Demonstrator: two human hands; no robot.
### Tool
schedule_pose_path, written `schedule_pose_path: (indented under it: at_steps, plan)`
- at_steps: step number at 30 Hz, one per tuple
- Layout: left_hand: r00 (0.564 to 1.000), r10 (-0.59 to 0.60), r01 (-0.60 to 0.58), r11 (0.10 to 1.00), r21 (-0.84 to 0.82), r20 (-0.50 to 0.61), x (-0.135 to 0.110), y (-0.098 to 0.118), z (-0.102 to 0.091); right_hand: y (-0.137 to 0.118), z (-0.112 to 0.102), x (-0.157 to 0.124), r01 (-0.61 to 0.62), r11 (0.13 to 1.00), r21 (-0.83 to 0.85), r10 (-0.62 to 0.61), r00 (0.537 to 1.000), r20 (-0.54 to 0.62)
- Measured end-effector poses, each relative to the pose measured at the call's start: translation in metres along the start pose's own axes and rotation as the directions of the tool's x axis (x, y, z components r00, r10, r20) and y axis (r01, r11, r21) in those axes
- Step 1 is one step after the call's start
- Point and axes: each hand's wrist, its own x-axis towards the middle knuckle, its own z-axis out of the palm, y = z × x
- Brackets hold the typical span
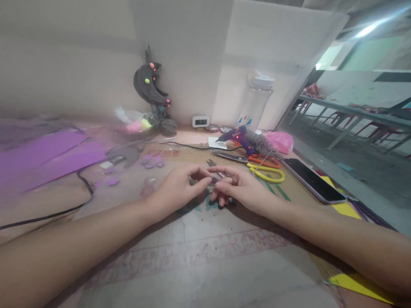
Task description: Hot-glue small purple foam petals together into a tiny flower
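Note:
My left hand (182,184) and my right hand (241,185) meet over the middle of the work surface. Thumb and forefinger of each are pinched around something tiny and dark between them, too small to name. My right hand's lower fingers curl beneath it. Just behind the fingers lie yellow-handled scissors (271,176), their tips showing above my right hand. Orange-handled scissors (266,161) rest beyond them. Small purple flower-like cutouts (152,161) lie past my left hand.
A blue glue gun (238,137) stands at the back, near grey yarn (262,143) and a clear bottle (255,104). A phone (313,180) lies right. Purple sheets (55,154) and a black cord (42,217) are left. A dark crescent ornament (147,85) hangs against the wall.

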Motion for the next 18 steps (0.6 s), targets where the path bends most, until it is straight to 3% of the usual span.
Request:
schedule_pose_path:
  at_steps: [6, 18]
  plan:
    - [1.0, 0.0, 0.0, 1.0, -0.001, 0.003, -0.0005, 0.0013, -0.0004, 0.0023, 0.0004, -0.0027, 0.082, 0.992, 0.095, -0.079, 0.996, -0.032]
    - [0.999, 0.046, -0.047, 0.999, 0.014, 0.021, -0.002, 0.0021, 0.0001, 0.0051, 0.0023, 0.002, 0.033, 0.998, 0.06, -0.031, 0.999, -0.036]
